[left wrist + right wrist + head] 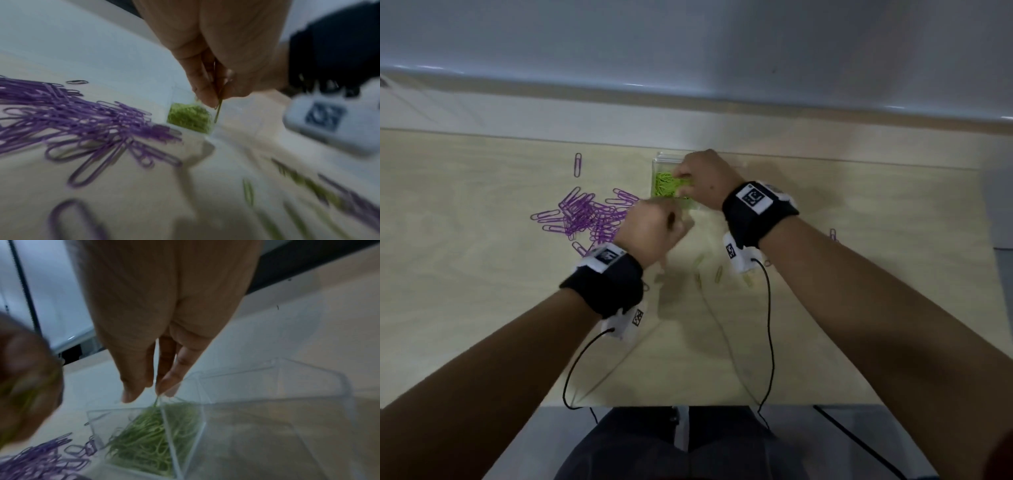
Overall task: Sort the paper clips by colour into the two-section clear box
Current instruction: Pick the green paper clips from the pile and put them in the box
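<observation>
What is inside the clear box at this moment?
One section of the clear box holds a heap of green paper clips. The other section looks empty in the right wrist view; in the head view the right hand covers it.

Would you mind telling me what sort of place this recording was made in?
Probably an office or lab desk: a pale wood-grain table against a plain white wall, with purple paper clips heaped beside a clear box.
</observation>
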The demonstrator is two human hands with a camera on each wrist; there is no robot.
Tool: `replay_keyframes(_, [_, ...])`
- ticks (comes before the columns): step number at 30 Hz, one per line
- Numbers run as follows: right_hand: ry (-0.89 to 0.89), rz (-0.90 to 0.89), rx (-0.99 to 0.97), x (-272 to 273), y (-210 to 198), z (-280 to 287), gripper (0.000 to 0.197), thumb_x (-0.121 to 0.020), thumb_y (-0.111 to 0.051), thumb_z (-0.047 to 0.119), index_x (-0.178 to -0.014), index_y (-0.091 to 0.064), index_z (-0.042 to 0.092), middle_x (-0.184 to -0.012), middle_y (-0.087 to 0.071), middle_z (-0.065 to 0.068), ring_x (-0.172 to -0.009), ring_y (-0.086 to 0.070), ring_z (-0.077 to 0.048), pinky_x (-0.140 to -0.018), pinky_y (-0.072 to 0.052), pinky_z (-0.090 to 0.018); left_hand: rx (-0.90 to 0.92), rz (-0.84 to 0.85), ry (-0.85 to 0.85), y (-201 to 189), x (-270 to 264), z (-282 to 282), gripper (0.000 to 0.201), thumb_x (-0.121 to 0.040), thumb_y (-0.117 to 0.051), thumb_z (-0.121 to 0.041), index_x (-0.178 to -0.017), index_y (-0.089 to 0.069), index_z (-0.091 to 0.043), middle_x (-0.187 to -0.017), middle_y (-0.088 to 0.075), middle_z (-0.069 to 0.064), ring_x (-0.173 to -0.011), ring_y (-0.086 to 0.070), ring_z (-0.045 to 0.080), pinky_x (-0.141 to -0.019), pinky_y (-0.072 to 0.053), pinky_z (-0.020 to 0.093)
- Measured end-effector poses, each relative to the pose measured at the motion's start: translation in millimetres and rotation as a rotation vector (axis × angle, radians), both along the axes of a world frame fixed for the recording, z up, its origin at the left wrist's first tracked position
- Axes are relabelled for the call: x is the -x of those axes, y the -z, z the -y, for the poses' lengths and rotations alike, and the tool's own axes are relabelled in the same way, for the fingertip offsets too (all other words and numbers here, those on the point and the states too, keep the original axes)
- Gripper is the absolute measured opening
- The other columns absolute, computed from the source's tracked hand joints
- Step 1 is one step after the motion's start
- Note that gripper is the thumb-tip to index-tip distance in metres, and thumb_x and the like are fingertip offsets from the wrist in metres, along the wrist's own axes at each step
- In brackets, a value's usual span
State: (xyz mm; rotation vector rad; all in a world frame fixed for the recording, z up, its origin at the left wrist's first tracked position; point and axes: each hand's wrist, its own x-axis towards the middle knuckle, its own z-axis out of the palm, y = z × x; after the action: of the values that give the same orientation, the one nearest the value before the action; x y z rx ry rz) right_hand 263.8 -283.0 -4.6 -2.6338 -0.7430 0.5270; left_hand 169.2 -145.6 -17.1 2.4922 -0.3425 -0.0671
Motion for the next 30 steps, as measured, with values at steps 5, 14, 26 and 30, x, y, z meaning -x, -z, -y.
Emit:
replay_keyframes(5, [0.282,0.155,-0.352,31,-4,70,0.018,-0.082,-0.065,0.007,-0.098,-0.072,0.004,-0.095,-0.07,-0.012,-0.082,-0.065,-0.02,-0.077,-0.049,-0.021,0.117,0.079,-0.188,-17,-45,-9,0.017,-0.075,-0.054,-0.02,-0.075,-0.067,-0.008,-0.073,-0.068,0.01,-0.066,-0.063,0.027,-0.064,-0.053,0.036])
replay_keyframes(14, [0.652,-0.005,-0.078,132,43,200,0.01,-0.082,-0.065,0.009,-0.087,-0.071,0.003,-0.09,-0.066,-0.017,-0.08,-0.063,-0.031,-0.074,-0.049,-0.03,-0.049,0.266,0.034,-4,-46,49,0.018,-0.083,-0.056,-0.009,-0.095,-0.066,-0.001,-0.093,-0.061,0.019,-0.08,-0.06,0.034,-0.063,-0.053,0.038])
replay_keyframes(26, [0.714,0.111,-0.139,193,76,180,0.014,-0.07,-0.074,0.007,-0.079,-0.065,0.001,-0.088,-0.058,-0.014,-0.083,-0.056,-0.035,-0.067,-0.049,-0.038,-0.279,-0.169,0.474,46,-32,150,0.028,-0.083,-0.048,0.004,-0.107,-0.061,-0.002,-0.111,-0.055,0.017,-0.102,-0.047,0.035,-0.086,-0.04,0.041])
replay_keyframes(30, [0.665,0.105,-0.181,198,70,183,0.015,-0.075,-0.072,0.008,-0.074,-0.058,0.003,-0.08,-0.056,-0.011,-0.08,-0.051,-0.031,-0.064,-0.038,-0.033,-0.111,-0.301,0.328,51,-24,133,0.017,-0.074,-0.056,0.004,-0.081,-0.058,-0.011,-0.092,-0.057,0.01,-0.089,-0.053,0.03,-0.078,-0.045,0.038])
